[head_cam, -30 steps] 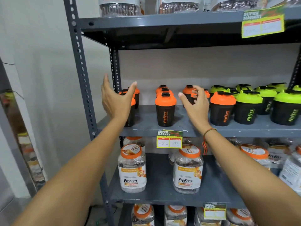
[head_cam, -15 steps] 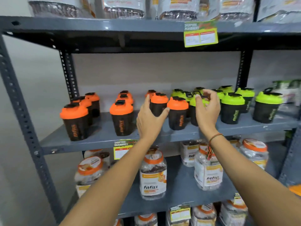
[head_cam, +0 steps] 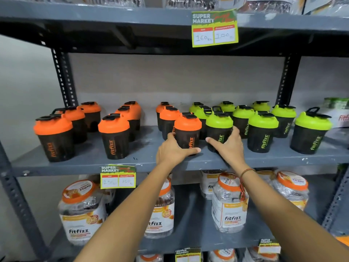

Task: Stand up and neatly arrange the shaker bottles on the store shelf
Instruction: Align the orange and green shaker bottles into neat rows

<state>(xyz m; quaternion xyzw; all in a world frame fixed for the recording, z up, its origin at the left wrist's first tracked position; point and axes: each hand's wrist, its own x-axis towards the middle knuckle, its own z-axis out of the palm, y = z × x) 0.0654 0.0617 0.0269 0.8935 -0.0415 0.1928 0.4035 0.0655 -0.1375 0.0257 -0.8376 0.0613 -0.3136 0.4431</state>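
left hand (head_cam: pixel 172 150) cupped orange shaker (head_cam: pixel 187 132) at its base | right hand (head_cam: pixel 229 146) gripped green shaker (head_cam: pixel 219 130) | both upright, side by side, front of shelf (head_cam: pixel 94 163)

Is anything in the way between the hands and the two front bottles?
Nothing visible. The left hand already cups the orange-lidded bottle, and the right hand wraps the green-lidded bottle beside it.

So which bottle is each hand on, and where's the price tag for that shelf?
Orange-lidded shaker (head_cam: pixel 188 121): head view, on its orange lid; left hand cups its base.
Green-lidded shaker (head_cam: pixel 219 121): head view, on its green lid; right hand wraps it.
Price tag (head_cam: pixel 118 176): head view, on its middle, at the shelf's front edge.
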